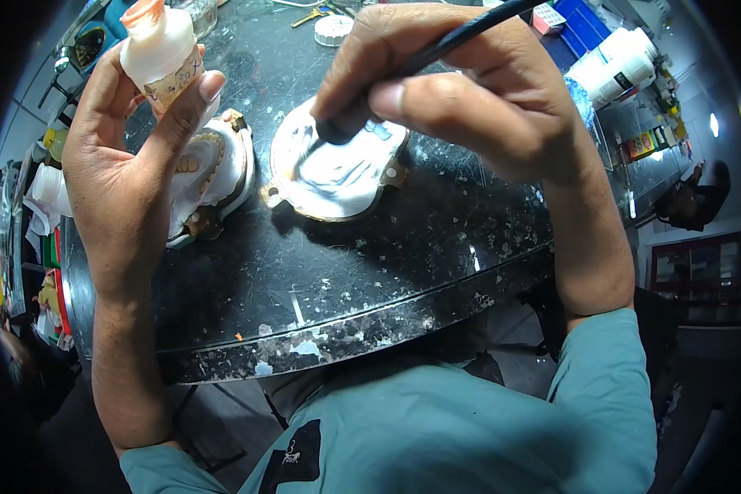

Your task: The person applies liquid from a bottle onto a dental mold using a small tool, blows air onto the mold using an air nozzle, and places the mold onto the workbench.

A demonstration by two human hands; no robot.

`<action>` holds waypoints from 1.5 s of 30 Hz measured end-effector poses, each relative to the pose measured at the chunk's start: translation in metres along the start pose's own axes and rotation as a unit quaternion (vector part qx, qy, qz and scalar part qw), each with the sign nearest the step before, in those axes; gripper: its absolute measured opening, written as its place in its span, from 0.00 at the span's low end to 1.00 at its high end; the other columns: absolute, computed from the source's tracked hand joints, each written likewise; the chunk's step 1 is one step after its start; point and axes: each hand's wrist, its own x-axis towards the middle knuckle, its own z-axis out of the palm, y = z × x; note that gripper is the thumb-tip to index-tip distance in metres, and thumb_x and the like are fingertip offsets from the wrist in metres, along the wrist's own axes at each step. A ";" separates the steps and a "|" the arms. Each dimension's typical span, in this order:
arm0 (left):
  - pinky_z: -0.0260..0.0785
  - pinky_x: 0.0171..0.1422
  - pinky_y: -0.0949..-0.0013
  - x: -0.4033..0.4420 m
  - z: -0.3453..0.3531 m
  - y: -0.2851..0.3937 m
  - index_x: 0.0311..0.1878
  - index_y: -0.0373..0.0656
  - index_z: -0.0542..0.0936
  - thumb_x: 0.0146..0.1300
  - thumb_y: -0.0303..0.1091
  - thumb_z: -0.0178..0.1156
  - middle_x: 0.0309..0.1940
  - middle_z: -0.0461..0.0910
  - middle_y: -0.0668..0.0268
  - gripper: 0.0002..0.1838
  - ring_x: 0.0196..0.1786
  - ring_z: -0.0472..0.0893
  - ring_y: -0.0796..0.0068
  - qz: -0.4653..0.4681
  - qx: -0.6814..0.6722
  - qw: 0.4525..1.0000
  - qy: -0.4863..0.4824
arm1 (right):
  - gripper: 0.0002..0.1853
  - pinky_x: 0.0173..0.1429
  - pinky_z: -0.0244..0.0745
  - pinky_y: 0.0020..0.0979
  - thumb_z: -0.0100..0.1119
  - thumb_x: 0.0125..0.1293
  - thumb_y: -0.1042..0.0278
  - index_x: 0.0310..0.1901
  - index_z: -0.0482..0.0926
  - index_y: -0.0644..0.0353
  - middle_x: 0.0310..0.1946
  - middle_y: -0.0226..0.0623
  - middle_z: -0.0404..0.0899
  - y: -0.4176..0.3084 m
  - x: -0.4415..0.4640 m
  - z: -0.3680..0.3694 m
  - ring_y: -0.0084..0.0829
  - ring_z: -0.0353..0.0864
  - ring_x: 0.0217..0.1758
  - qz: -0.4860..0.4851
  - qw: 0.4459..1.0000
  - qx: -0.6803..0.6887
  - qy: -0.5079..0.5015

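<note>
My left hand (123, 181) is wrapped around a small white plastic bottle (158, 49) with an orange-pink mouth and a handwritten label. My right hand (477, 103) grips a dark-handled brush (479, 31). Its blurred tip hangs over the white plaster mould (346, 183); whether it touches the plaster I cannot tell. This mould sits in a brass-coloured dental flask half (395, 174) on the dark table. Behind my left hand, partly hidden, lies a second flask half (237, 169) with plaster and a row of tooth shapes (188, 163).
A white round lid (333, 31) and some keys (308, 16) lie at the back. On the right are a tipped white plastic jar (613, 67) and a blue tray (589, 29). The worn, plaster-spotted table edge (370, 336) curves in front of me.
</note>
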 end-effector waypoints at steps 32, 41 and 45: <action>0.76 0.71 0.57 -0.002 0.001 -0.003 0.70 0.37 0.74 0.69 0.33 0.70 0.58 0.85 0.54 0.29 0.64 0.84 0.63 -0.015 -0.026 0.999 0.011 | 0.12 0.55 0.77 0.33 0.51 0.68 0.75 0.45 0.84 0.72 0.38 0.40 0.85 -0.024 0.000 -0.009 0.30 0.83 0.46 0.135 0.990 0.036 0.024; 0.76 0.71 0.57 -0.003 0.002 -0.004 0.70 0.38 0.74 0.69 0.34 0.70 0.58 0.86 0.54 0.29 0.64 0.84 0.63 -0.011 -0.013 1.000 0.011 | 0.08 0.39 0.75 0.28 0.52 0.62 0.78 0.37 0.82 0.68 0.29 0.36 0.80 -0.016 0.003 -0.002 0.27 0.80 0.32 0.010 1.000 -0.006 0.015; 0.76 0.71 0.57 -0.003 0.002 -0.005 0.71 0.38 0.74 0.69 0.34 0.70 0.58 0.86 0.55 0.29 0.63 0.84 0.64 -0.019 -0.026 0.999 0.007 | 0.06 0.33 0.73 0.28 0.54 0.60 0.78 0.32 0.80 0.68 0.24 0.34 0.78 -0.014 0.002 -0.003 0.27 0.78 0.27 -0.027 0.999 -0.007 0.041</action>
